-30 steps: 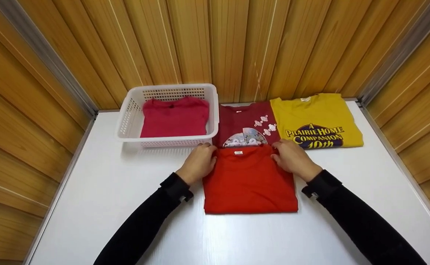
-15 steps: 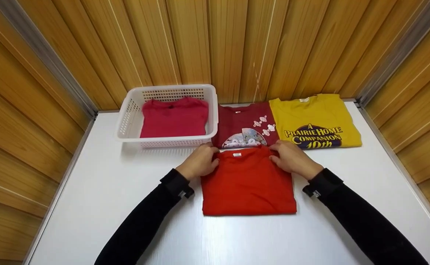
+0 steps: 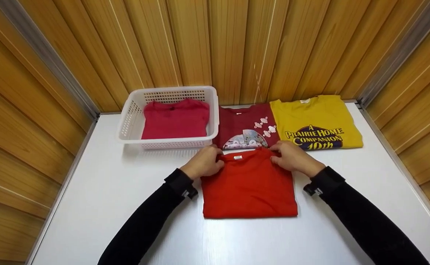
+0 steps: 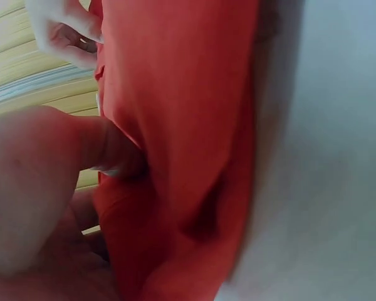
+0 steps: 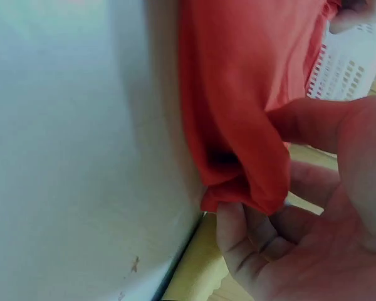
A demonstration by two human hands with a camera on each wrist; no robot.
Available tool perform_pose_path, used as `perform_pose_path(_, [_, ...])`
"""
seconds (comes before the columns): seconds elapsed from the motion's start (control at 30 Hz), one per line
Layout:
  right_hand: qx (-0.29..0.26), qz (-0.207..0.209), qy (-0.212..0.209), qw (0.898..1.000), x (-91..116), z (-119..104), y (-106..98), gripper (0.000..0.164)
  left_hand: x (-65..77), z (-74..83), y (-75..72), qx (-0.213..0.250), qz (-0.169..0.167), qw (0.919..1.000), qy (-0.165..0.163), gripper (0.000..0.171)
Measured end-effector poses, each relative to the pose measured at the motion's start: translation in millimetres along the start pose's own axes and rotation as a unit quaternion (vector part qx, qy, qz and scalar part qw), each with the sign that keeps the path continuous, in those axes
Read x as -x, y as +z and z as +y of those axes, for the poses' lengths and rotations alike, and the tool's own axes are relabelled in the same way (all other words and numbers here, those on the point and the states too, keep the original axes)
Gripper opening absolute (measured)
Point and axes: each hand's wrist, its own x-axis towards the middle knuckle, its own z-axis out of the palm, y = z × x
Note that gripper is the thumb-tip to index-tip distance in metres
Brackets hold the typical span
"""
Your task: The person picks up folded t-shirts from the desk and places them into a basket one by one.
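Observation:
A folded red T-shirt (image 3: 249,191) lies on the white table, its collar with a white tag (image 3: 238,157) facing away from me. My left hand (image 3: 204,162) pinches its far left corner, and in the left wrist view the thumb (image 4: 116,147) presses into the cloth. At the far right corner, my right hand (image 3: 292,157) pinches the fabric. The right wrist view shows folded red layers (image 5: 250,163) between thumb and fingers. Just beyond the collar lies a folded maroon T-shirt (image 3: 233,125) with a printed picture, its near edge close to the red one.
A white plastic basket (image 3: 126,127) stands at the back left, holding a folded pink T-shirt (image 3: 176,121). To the right of the maroon one lies a folded yellow T-shirt (image 3: 292,114) with lettering. Wood-look panels (image 3: 226,48) wall in the white table (image 3: 108,191).
The red T-shirt has slid slightly toward me, and its collar edge now dips between the hands. My left hand has shifted a little to the right; both hands keep their pinch.

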Motion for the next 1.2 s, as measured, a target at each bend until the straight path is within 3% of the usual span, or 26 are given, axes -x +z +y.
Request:
perform_pose_path(0.2, [-0.018, 0.012, -0.007, 1.000, 0, 1, -5, 0.028, 2.5, 3.5, -1.9, 0.018, 0.013, 0.9997, -0.010, 0.019])
perform_pose_path(0.37, [-0.054, 0.016, -0.012, 0.998, 6, -1, -18, 0.019, 9.0, 10.0, -11.1, 0.041, 0.028, 0.9988, -0.003, 0.020])
perform_pose_path(0.6, [-0.113, 0.021, 0.022, 0.993, 17, -15, -50, 0.041, 19.2, 25.5, -33.8, 0.045, 0.050, 0.9972, 0.032, 0.037])
perform_pose_path(0.7, [-0.122, 0.032, 0.037, 0.991, 22, -25, -65, 0.041, 22.8, 32.1, -46.7, 0.048, 0.069, 0.9949, 0.056, 0.035])
perform_pose_path(0.97, [-0.153, 0.089, 0.023, 0.984, 41, -53, -99, 0.031, 29.7, 45.9, -87.7, 0.041, 0.153, 0.9833, 0.089, 0.020])
perform_pose_path(1.2, [-0.118, 0.191, -0.046, 0.973, 52, -72, -111, 0.025, 38.9, 54.4, -116.5, 0.057, 0.180, 0.9765, 0.103, 0.026])
